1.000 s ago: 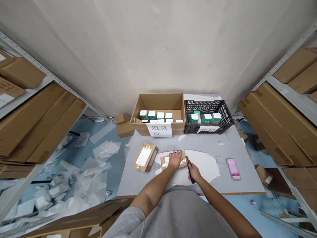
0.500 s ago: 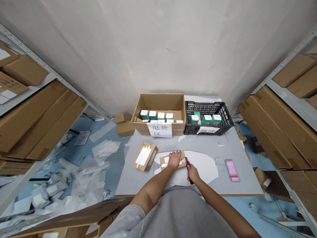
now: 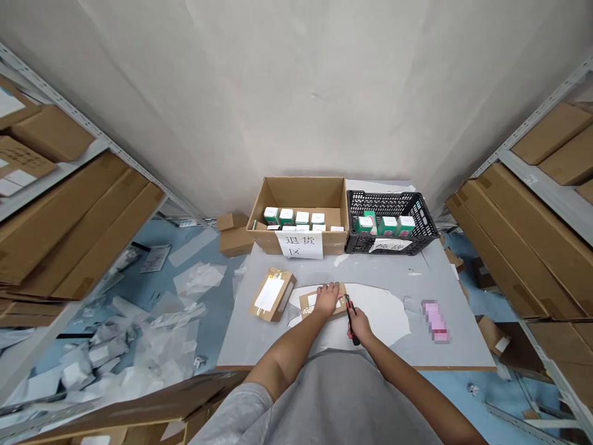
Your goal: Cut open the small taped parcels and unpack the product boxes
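My left hand [image 3: 327, 299] presses down on a small taped cardboard box [image 3: 306, 304], its fingers over the top and far edge. White labels show on either side of that hand. In my right hand [image 3: 360, 323] is a red and black utility knife [image 3: 355, 340], gripped round the handle. Its front end touches or lies very close to the right end of the box; the exact contact is too small to tell. Under the box lies a white sheet [image 3: 389, 315]. To the left, a second taped cardboard box [image 3: 284, 299] with a white label rests tilted on the table.
At the table's back stand an open carton [image 3: 306, 190] and a black plastic crate [image 3: 360, 244], both holding green-and-white boxes. A blurred pink object [image 3: 435, 320] lies on the grey table [image 3: 250, 346] at right. Shelves of cartons flank both sides; paper scraps [image 3: 157, 346] litter the floor at left.
The utility knife has shifted slightly at the right end of the small box. My left hand stays on the box. The whole view has moved down very slightly.
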Available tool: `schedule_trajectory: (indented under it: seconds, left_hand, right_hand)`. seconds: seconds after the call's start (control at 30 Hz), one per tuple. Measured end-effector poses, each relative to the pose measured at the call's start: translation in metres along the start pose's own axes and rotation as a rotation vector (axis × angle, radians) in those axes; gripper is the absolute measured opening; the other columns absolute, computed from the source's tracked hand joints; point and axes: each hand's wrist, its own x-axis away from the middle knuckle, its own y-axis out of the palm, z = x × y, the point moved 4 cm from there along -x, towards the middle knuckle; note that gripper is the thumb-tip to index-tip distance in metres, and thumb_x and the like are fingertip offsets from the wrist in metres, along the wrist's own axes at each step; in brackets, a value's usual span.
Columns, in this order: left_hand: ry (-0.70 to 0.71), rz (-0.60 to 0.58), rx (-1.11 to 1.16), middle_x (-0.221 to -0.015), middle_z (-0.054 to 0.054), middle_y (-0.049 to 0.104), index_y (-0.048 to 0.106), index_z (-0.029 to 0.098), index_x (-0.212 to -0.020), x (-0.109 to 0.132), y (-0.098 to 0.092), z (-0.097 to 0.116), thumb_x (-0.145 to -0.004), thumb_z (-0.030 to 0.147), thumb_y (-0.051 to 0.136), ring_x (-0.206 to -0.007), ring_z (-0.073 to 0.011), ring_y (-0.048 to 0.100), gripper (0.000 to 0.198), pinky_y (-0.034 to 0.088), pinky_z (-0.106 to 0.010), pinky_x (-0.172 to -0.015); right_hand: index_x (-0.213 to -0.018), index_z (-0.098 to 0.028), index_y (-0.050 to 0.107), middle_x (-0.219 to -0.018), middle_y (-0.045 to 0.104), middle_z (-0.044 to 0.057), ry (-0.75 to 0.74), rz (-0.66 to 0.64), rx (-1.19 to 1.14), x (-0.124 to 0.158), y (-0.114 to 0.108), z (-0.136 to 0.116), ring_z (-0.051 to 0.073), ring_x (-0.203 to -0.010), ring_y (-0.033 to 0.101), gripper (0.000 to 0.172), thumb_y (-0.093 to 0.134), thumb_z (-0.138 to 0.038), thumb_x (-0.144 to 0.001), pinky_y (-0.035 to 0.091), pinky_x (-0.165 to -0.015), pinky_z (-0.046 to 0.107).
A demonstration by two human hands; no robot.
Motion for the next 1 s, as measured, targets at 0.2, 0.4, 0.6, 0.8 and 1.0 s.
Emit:
schedule_trajectory:
  seconds: [0.2, 0.4, 0.6, 0.8, 1.0]
  left_hand:
    - [-0.041, -0.004, -0.008, -0.137, -0.019, 0.064, 0.052, 0.021, -0.156, -0.001, -0.002, 0.001, -0.110, 0.047, 0.045, -0.121, -0.0329, 0.061, 0.053, 0.046, -0.046, -0.102]
    - [-0.025, 0.017, -0.017, -0.137, -0.019, 0.065, 0.054, 0.019, -0.154, 0.003, 0.001, 0.005, -0.110, 0.047, 0.045, -0.116, -0.0329, 0.064, 0.052, 0.048, -0.045, -0.098]
    - [-0.001, 0.023, -0.010, -0.138, -0.018, 0.066, 0.055, 0.019, -0.153, 0.007, 0.003, 0.006, -0.110, 0.049, 0.047, -0.117, -0.0332, 0.063, 0.053, 0.048, -0.045, -0.098]
    - [0.014, 0.038, 0.004, -0.139, -0.017, 0.065, 0.054, 0.022, -0.154, 0.007, 0.006, 0.004, -0.109, 0.053, 0.049, -0.121, -0.0327, 0.061, 0.054, 0.049, -0.044, -0.099]
    - [0.045, 0.038, 0.008, -0.140, -0.017, 0.066, 0.053, 0.022, -0.154, 0.005, 0.010, 0.003, -0.108, 0.056, 0.050, -0.121, -0.0315, 0.062, 0.057, 0.050, -0.041, -0.098]
  right_hand:
    - [-0.093, -0.025, 0.047, -0.047, 0.049, -0.009, 0.033, 0.054, -0.097, -0.001, 0.004, -0.001, 0.014, -0.031, 0.056, 0.036, 0.036, -0.056, -0.108, 0.041, -0.034, 0.020]
    - [-0.095, -0.024, 0.049, -0.050, 0.051, -0.008, 0.045, 0.070, -0.085, -0.004, 0.010, -0.005, 0.015, -0.035, 0.061, 0.044, 0.033, -0.063, -0.109, 0.047, -0.037, 0.021]
    - [-0.101, -0.023, 0.052, -0.046, 0.050, -0.009, -0.003, 0.078, 0.034, -0.009, 0.006, -0.011, 0.015, -0.032, 0.059, 0.034, 0.033, -0.048, -0.113, 0.043, -0.036, 0.020]
    - [-0.102, -0.022, 0.053, -0.044, 0.052, -0.009, -0.015, 0.026, 0.060, -0.011, -0.004, -0.007, 0.017, -0.034, 0.061, 0.032, 0.037, -0.048, -0.112, 0.044, -0.037, 0.020]
    - [-0.102, -0.022, 0.053, -0.045, 0.053, -0.009, 0.003, 0.009, 0.035, -0.013, -0.006, -0.008, 0.017, -0.034, 0.061, 0.034, 0.037, -0.050, -0.111, 0.045, -0.038, 0.021]
